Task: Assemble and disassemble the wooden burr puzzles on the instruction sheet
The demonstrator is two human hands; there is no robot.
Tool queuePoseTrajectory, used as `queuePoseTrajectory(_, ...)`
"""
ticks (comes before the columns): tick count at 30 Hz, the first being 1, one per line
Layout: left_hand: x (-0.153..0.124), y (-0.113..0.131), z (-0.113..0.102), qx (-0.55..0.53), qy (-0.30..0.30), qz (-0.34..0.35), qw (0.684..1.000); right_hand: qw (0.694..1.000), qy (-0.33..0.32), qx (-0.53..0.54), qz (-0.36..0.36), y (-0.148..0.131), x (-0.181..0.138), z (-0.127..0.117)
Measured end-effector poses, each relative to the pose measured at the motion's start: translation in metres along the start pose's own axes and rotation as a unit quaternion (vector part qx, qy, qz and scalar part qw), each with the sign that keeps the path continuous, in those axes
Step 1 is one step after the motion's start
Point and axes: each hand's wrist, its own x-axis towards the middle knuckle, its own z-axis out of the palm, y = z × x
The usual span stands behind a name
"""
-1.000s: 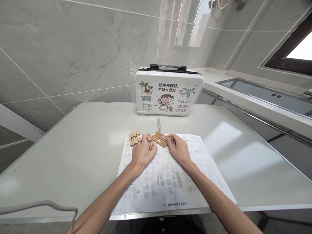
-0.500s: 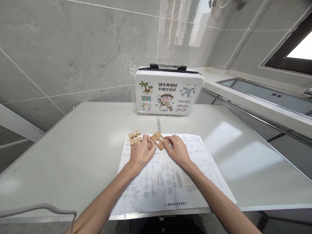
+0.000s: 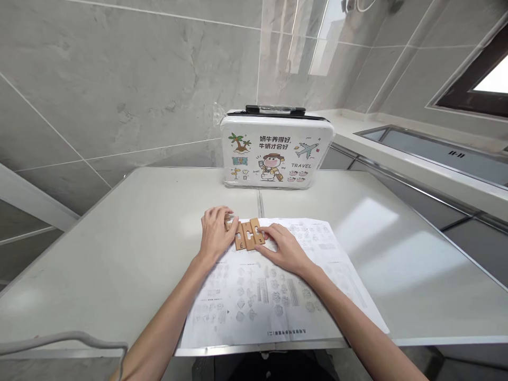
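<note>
Three flat wooden puzzle pieces (image 3: pixel 249 236) with cut-out slots lie side by side on the printed sheet (image 3: pixel 293 312); dark numbers, including a 3 and a 2, mark their near ends. At the left end of the row, my left hand (image 3: pixel 215 233) is curled over more wooden pieces, mostly hidden beneath it, with its thumb against the piece marked 3. My right hand (image 3: pixel 284 247) has its thumb and index finger on the right edge of the piece marked 2.
A white hard case (image 3: pixel 278 151) with cartoon prints stands at the back of the white folding table (image 3: pixel 159 238). A grey cable (image 3: pixel 75 338) loops over the near left edge. To the right is a counter with a sink (image 3: pixel 448 156).
My left hand has moved left and over the pieces there. The flat pieces have turned straighter and now form a row of three. My right hand has shifted slightly.
</note>
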Motion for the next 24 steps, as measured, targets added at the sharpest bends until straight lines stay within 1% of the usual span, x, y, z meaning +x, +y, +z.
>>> queuePoseTrajectory(2,0.000,-0.004,0.001,-0.004,-0.032,0.014,0.999,1.000,-0.011,0.001,-0.014,-0.001,-0.001,0.000)
queuePoseTrajectory(6,0.000,-0.008,-0.002,0.000,-0.085,0.062,0.994,1.000,-0.013,0.005,-0.021,-0.001,-0.001,0.003)
queuePoseTrajectory(8,0.002,-0.010,-0.004,0.000,-0.103,0.066,0.993,1.000,-0.011,0.007,-0.019,0.000,-0.001,0.004)
queuePoseTrajectory(10,0.003,-0.011,-0.007,0.003,-0.108,0.059,0.992,1.000,-0.009,0.007,-0.016,0.000,-0.001,0.005)
queuePoseTrajectory(13,0.004,-0.011,-0.011,0.013,-0.093,0.062,0.994,1.000,-0.005,0.007,-0.016,0.000,0.000,0.006)
queuePoseTrajectory(15,0.004,-0.009,-0.015,0.009,-0.094,0.099,0.991,1.000,-0.001,0.005,-0.020,-0.001,0.000,0.006)
queuePoseTrajectory(16,0.003,-0.007,-0.016,0.003,-0.105,0.128,0.986,1.000,0.002,0.005,-0.023,-0.001,0.000,0.006)
queuePoseTrajectory(18,0.002,-0.004,-0.018,-0.012,-0.143,0.182,0.973,1.000,0.008,0.005,-0.028,-0.002,0.000,0.007)
queuePoseTrajectory(19,0.001,-0.003,-0.019,-0.017,-0.163,0.198,0.967,0.999,0.010,0.005,-0.031,-0.002,0.000,0.007)
queuePoseTrajectory(21,0.000,-0.003,-0.020,-0.016,-0.189,0.205,0.960,0.999,0.012,0.006,-0.036,-0.001,-0.001,0.007)
queuePoseTrajectory(24,0.000,-0.007,-0.019,-0.001,-0.196,0.197,0.961,0.999,0.007,0.004,-0.047,-0.001,-0.001,0.007)
